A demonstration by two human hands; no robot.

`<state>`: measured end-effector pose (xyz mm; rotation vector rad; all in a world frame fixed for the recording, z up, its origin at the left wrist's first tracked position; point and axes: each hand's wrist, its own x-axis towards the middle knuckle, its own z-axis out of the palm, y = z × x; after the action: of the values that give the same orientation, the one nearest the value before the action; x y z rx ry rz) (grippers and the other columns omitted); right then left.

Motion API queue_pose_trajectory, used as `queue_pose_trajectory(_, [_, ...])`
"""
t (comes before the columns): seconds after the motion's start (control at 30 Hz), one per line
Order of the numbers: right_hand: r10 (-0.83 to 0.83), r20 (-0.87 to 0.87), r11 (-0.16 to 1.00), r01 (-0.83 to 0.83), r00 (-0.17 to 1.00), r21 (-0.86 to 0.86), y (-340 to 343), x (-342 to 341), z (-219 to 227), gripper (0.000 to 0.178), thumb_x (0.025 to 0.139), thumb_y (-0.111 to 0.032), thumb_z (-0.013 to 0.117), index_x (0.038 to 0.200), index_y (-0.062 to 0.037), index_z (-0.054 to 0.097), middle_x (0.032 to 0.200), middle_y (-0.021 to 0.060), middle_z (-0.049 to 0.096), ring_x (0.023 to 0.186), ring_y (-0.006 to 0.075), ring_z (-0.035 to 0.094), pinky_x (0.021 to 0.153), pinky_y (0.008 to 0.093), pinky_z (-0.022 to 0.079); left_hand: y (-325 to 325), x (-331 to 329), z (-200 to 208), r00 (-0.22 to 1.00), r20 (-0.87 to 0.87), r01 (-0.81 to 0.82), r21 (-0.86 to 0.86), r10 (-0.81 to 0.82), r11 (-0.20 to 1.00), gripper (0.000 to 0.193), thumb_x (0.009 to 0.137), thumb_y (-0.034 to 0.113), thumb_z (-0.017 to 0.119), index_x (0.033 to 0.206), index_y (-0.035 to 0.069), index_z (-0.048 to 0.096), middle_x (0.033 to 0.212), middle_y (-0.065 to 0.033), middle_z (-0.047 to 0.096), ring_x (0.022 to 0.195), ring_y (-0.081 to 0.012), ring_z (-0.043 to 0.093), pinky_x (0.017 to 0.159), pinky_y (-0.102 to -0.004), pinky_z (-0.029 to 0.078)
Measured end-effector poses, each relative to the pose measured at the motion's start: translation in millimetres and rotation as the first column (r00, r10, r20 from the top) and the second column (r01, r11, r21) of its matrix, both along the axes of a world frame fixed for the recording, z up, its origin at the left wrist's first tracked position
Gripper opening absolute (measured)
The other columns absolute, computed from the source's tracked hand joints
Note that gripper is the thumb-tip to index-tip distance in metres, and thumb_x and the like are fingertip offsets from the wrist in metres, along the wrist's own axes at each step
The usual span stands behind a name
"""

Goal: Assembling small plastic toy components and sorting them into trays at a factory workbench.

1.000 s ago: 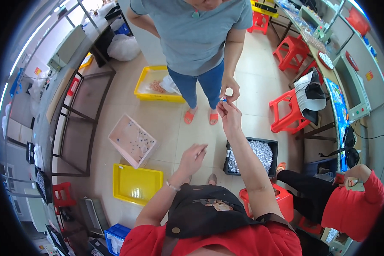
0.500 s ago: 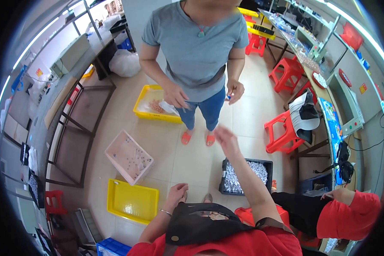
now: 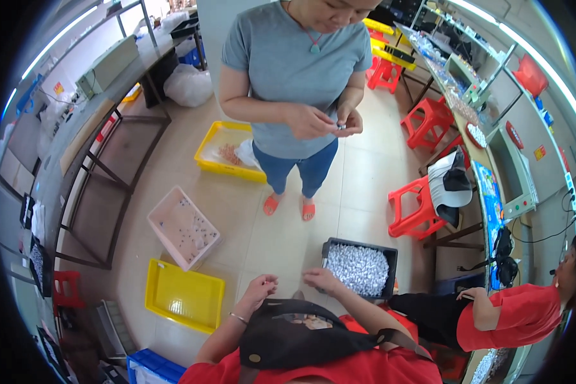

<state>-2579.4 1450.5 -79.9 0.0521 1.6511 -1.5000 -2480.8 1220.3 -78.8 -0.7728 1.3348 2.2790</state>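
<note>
My left hand (image 3: 259,291) is held in front of my body, its fingers bent together; whatever may be in them is too small to make out. Facing it, my right hand (image 3: 321,280) has loosely bent fingers, somewhat apart, with nothing visible in them. It is by the near left side of a black bin (image 3: 329,242) filled with many small silvery-white parts (image 3: 360,267). Across from me a person in a grey shirt (image 3: 294,70) holds a tiny part (image 3: 341,126) between the fingers of both hands.
On the floor to the left are a yellow tray (image 3: 184,296) and a pale pink bin (image 3: 166,233) with scattered small parts. A yellow bin (image 3: 208,165) stands behind. Red stools (image 3: 416,198) line the right bench. A person in red (image 3: 518,313) is at right.
My right hand has come back from its reach toward the person in grey and is now low beside the black bin. That person has brought both hands together around the tiny part.
</note>
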Motion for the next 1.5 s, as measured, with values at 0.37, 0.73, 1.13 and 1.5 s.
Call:
queue_pose_trajectory(0.37, [0.019,0.056,0.998,-0.022,0.998,0.05,-0.8,15.5,2.7,0.028,0.084,-0.017,0.06,0.105,0.0018,0.061,0.091,0.0073,0.064,0.083,0.0143,0.061,0.076,0.0261,0.049,4.7,3.3,11.5,1.0,0.001,-0.007,-0.047,0.007,0.999,0.019,0.084,0.001,0.052,0.102,0.0,0.057,0.089,-0.0054,0.058,0.074,-0.011,0.055,0.066,-0.0228,0.048])
queue_pose_trajectory(0.73, [0.047,0.145,0.998,-0.053,0.988,0.038,-1.3,36.5,-5.1,0.029,0.084,-0.016,0.059,0.107,0.0016,0.06,0.093,0.0073,0.063,0.085,0.0146,0.06,0.078,0.027,0.048,5.9,15.8,3.1,0.999,0.0,0.04,-0.076,-0.041,0.996,0.019,0.084,0.001,0.053,0.102,-0.001,0.057,0.088,-0.0052,0.058,0.072,-0.0104,0.055,0.064,-0.0222,0.047])
queue_pose_trajectory(1.13, [0.008,0.166,1.0,-0.012,0.986,0.026,-3.4,40.6,-5.2,0.026,0.082,-0.014,0.06,0.103,0.0012,0.062,0.09,0.0068,0.063,0.081,0.014,0.061,0.076,0.0267,0.049,-4.1,5.4,-10.7,0.999,-0.005,0.046,-0.091,-0.047,0.995,0.019,0.084,0.002,0.051,0.102,-0.001,0.057,0.088,-0.0046,0.058,0.073,-0.0108,0.055,0.065,-0.0231,0.047])
queue_pose_trajectory(1.5, [0.121,0.021,0.987,-0.123,0.992,0.104,-13.7,44.3,-3.0,0.025,0.081,-0.016,0.06,0.1,-0.0001,0.063,0.084,0.004,0.063,0.075,0.0117,0.058,0.07,0.0247,0.047,-6.4,10.6,-7.3,1.0,-0.023,0.009,-0.084,-0.011,0.996,0.017,0.085,0.005,0.054,0.101,0.001,0.058,0.083,-0.0036,0.059,0.071,-0.0102,0.055,0.064,-0.0223,0.047])
